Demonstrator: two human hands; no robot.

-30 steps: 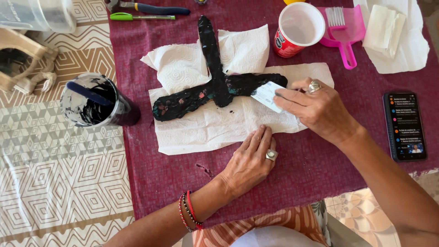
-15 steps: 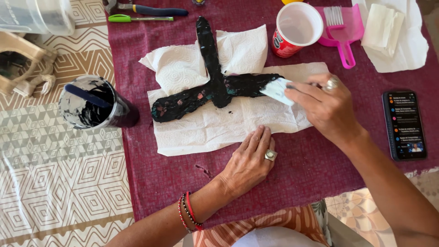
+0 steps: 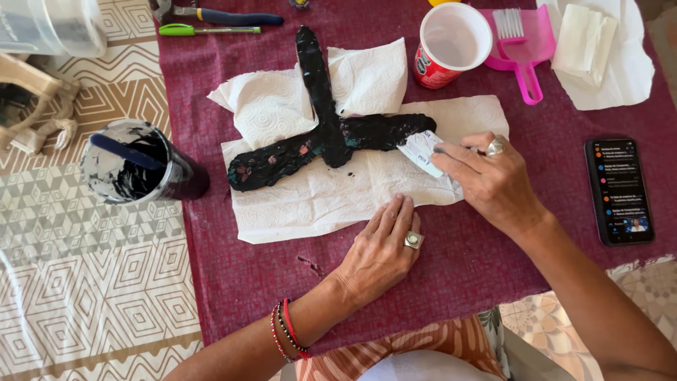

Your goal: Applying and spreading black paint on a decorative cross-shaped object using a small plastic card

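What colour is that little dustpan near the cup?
Bright pink: the small plastic dustpan, clearest in the head view, at the table's far side.

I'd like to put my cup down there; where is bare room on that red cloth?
Bare cloth lies between the left hand and right forearm. Another patch lies between the right hand and the phone. The top, around the paper cup and pink dustpan, is crowded.

I see my right hand [image 3: 493, 180] pinching a small white card [image 3: 420, 152] against the end of a black cross [image 3: 330, 141] lying on paper towels [image 3: 317, 197]. My left hand [image 3: 381, 250] presses flat on the towels' lower edge. A paint-smeared cup [image 3: 137, 166] stands well to the left.
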